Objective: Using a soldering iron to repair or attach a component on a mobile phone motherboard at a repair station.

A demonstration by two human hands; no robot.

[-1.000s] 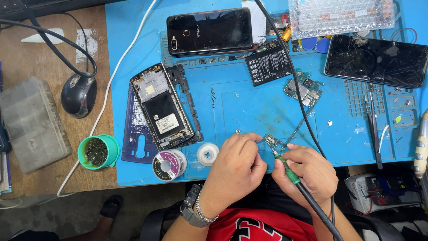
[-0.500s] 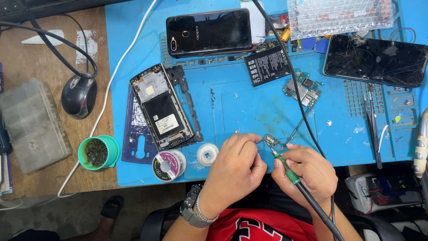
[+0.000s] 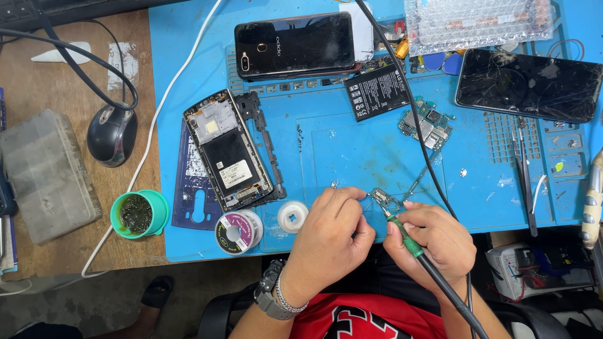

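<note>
Green-gripped soldering iron (image 3: 411, 246) sits pen-style in the right hand (image 3: 433, 245); left hand (image 3: 330, 235) fingers seemingly pinch the small circuit board (image 3: 384, 199), light, fragile, best held by edges, near surface (image 3: 352, 150) edge.

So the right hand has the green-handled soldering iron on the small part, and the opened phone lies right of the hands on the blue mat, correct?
Not quite. In the head view the opened phone lies to the left of the hands, not the right. The rest stands: the right hand holds the green-handled soldering iron at the small part on the blue mat.
</note>
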